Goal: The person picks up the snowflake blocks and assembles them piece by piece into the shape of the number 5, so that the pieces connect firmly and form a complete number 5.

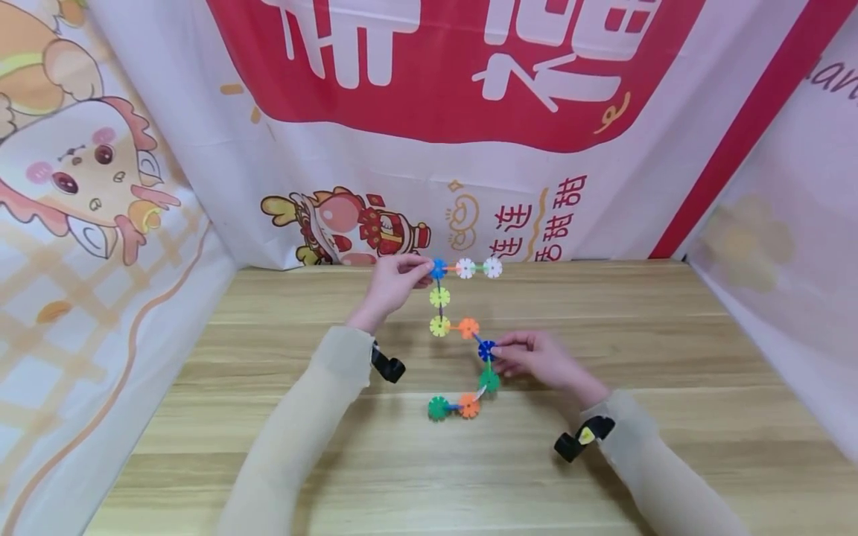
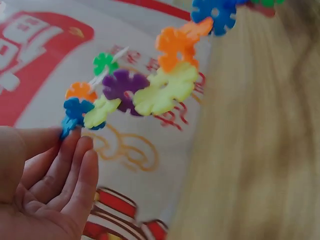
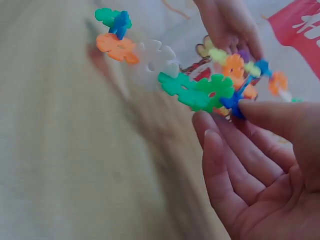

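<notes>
A chain of interlocking plastic snowflake discs [image 1: 439, 326] is held up over the table, bent in a shape like an S or a 5. My left hand [image 1: 395, 284] pinches a blue disc [image 2: 76, 111] at the chain's upper left corner between thumb and fingertips. Lower down, on the right side of the bend, my right hand [image 1: 539, 361] pinches a dark blue disc [image 1: 486, 351]. White discs [image 1: 492, 268] form the top end. Green [image 3: 195, 91] and orange discs [image 1: 469, 406] make up the lower curve, which ends at a green disc [image 1: 439, 408] on the left.
The wood-grain table [image 1: 670, 335] lies beneath both arms. Behind it hangs a white and red printed cloth [image 1: 456, 112], with more printed cloth [image 1: 80, 298] along the left and right sides. Black camera mounts [image 1: 389, 365] are strapped on both wrists.
</notes>
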A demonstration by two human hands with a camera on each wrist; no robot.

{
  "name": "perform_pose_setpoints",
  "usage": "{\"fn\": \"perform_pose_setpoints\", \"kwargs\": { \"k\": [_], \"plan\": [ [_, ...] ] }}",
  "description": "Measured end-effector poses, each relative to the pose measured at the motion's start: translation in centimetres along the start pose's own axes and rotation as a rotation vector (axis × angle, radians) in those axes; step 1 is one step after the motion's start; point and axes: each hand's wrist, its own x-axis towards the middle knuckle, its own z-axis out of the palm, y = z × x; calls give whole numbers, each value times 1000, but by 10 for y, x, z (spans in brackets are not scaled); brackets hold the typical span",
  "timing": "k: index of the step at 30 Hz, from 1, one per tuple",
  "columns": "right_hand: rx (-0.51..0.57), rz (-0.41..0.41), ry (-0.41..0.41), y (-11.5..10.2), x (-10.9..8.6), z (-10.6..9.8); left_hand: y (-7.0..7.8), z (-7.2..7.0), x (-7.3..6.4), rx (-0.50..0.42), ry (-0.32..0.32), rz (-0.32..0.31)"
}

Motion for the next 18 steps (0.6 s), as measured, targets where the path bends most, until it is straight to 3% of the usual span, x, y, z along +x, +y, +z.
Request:
{"fn": "perform_pose_setpoints", "kwargs": {
  "k": [4, 9, 13, 18],
  "plan": [
    [64, 50, -37, 12, 0, 7, -32, 5, 9, 5, -30, -91],
    [69, 74, -37, 18, 1, 11, -60, 10, 10, 7, -6, -192],
    [60, 100, -6, 18, 3, 13, -72, 9, 7, 2, 29, -255],
    [44, 133, 45, 17, 5, 14, -78, 9, 5, 4, 52, -284]
  ]
}}
